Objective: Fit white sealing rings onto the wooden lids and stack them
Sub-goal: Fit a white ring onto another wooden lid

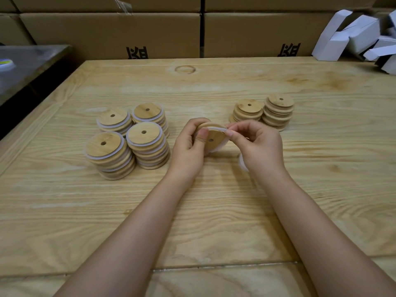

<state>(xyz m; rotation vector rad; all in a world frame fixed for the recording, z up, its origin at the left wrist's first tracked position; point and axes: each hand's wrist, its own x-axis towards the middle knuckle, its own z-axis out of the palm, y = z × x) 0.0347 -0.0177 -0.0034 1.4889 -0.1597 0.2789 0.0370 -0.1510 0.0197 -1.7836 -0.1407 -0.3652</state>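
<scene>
My left hand [188, 144] grips a round wooden lid [214, 139] with a centre hole, held tilted above the table. My right hand [258, 144] pinches a white sealing ring [216, 127] against the lid's upper rim; part of the ring hangs loose below the lid. More white rings [242, 161] lie on the table under my right palm, mostly hidden. Left of my hands stand several stacks of lids with white rings fitted [147, 144]. Two stacks of bare wooden lids [263, 112] stand behind my right hand.
The wooden table [192, 211] has a seam near its front edge. Cardboard boxes [111, 33] line the back. White folded cartons [360, 35] are piled at the back right. A dark metal table [25, 61] stands at the left.
</scene>
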